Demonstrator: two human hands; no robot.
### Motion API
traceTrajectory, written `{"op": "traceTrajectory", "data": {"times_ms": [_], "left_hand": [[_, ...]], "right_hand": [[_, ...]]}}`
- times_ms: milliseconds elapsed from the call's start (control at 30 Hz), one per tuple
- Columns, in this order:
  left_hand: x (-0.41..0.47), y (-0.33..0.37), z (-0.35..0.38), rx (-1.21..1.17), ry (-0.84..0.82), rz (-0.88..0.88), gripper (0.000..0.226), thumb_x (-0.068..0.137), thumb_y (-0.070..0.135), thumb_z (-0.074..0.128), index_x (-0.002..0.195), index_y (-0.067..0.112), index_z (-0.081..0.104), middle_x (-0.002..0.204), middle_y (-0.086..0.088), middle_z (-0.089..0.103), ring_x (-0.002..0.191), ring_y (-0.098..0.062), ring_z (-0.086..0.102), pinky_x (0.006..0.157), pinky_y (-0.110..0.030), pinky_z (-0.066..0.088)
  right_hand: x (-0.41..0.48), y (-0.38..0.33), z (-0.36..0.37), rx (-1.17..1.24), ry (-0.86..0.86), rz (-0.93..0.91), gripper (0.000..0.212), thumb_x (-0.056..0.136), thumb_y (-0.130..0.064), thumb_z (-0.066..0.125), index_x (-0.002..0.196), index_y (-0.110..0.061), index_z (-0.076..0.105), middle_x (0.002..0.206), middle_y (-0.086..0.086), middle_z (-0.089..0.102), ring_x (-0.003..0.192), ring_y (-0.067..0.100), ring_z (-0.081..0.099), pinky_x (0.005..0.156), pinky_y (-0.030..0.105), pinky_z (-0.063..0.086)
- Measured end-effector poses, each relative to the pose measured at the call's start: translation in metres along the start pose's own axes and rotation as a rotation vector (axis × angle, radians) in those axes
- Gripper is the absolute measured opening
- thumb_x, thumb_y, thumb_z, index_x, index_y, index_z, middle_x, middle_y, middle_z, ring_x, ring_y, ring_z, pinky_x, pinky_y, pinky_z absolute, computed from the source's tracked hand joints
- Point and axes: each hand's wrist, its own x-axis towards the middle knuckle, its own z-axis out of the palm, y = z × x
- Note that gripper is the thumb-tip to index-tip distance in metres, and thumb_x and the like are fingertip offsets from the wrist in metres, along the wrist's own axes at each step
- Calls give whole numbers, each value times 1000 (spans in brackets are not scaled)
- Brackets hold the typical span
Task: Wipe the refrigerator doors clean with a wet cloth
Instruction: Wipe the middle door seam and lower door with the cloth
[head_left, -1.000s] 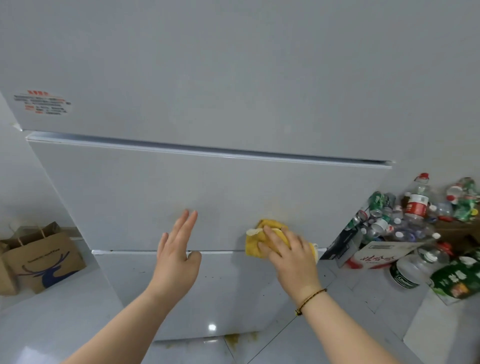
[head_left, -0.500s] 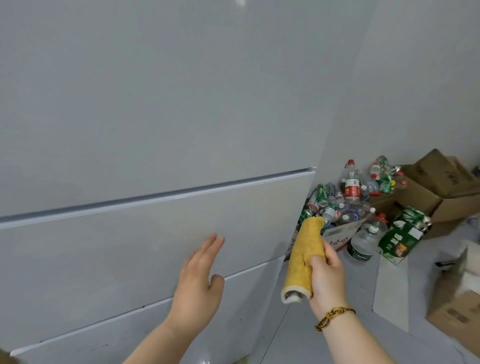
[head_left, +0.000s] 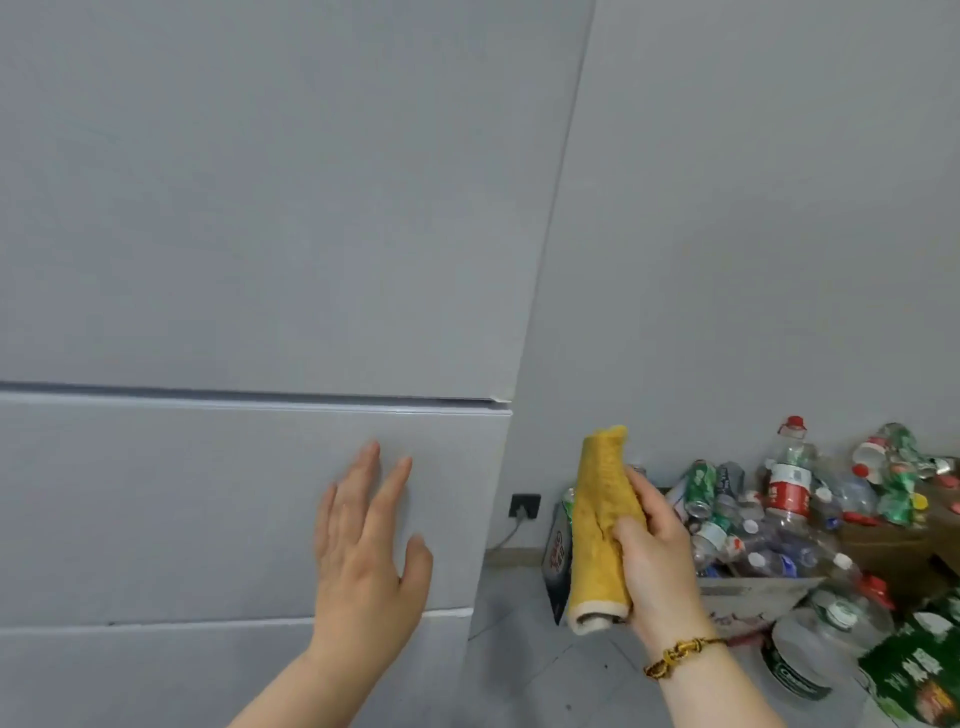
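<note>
The pale grey refrigerator (head_left: 234, 234) fills the left and middle of the view, with a large upper door, a middle drawer door (head_left: 182, 493) and a lower one beneath. My left hand (head_left: 366, 545) is open, fingers spread, flat against the right part of the middle door. My right hand (head_left: 657, 556) is off the refrigerator, to its right, shut on a yellow cloth (head_left: 597, 525) that is rolled lengthwise and held upright. A beaded bracelet circles my right wrist.
A grey wall rises right of the refrigerator, with a black socket (head_left: 523, 505) and cable low down. A pile of plastic bottles (head_left: 789, 493) and cans in cardboard boxes crowds the floor at right. Grey tiled floor (head_left: 545, 670) lies below my hands.
My right hand lifted the cloth off the middle door's lower edge and now holds it rolled upright beside the refrigerator. The view swung right and up. My left hand stays on the door.
</note>
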Motion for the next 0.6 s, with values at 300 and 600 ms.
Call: {"op": "traceTrajectory", "data": {"times_ms": [300,600], "left_hand": [[4,49,33,319,53,-160,76,66,27,24,142,29,22,146,6,19,134,-5,8,112,-32,13],[1,55,41,346,-111,-307,72,66,12,31,130,36,8,137,27,-5,123,22,-7,105,-12,0]], "right_hand": [[77,-1,0,11,-416,60,51,85,11,36,122,-18,56,114,3,60,101,17,55,88,30,47],[73,85,12,23,-538,501,54,88,10,29,133,-15,45,130,8,52,116,25,52,98,38,44]]}}
